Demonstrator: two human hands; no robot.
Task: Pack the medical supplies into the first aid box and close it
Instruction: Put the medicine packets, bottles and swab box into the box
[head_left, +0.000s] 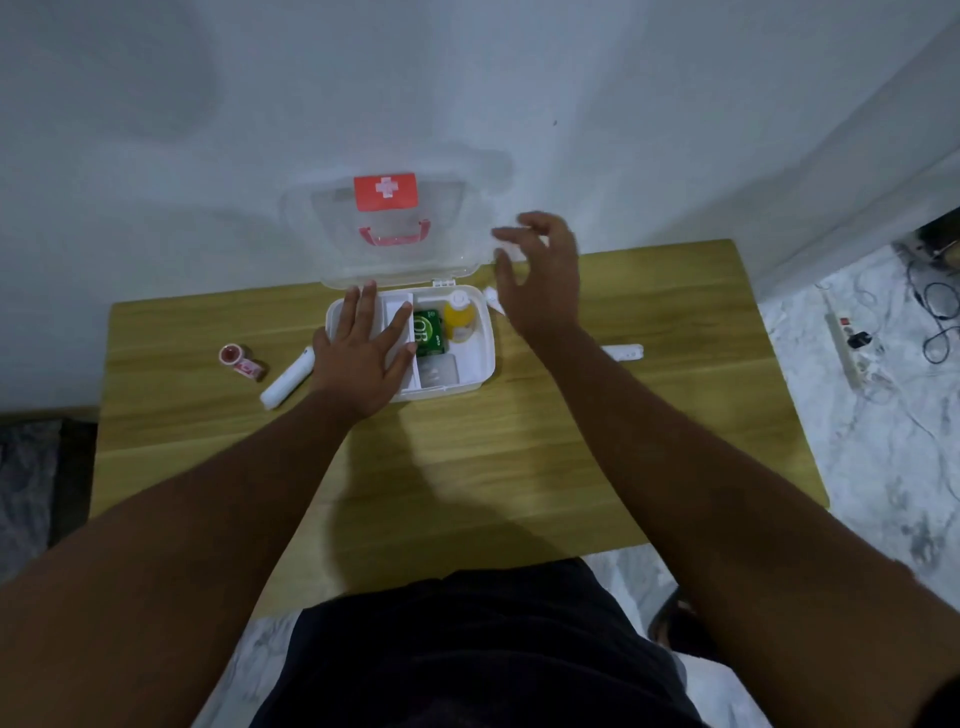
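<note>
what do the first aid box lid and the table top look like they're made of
The first aid box lid looks like clear, slightly frosted plastic: the wall shows through it, and the red cross label and red handle stand out on it. The table top looks like light wood or wood-look laminate, with long grain streaks and a dull sheen; which of the two is unclear.

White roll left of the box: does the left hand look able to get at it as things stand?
Probably yes. The white roll lies bare on the table, just beside the left hand, which rests flat over the box and holds nothing. Nothing lies between them.
</note>
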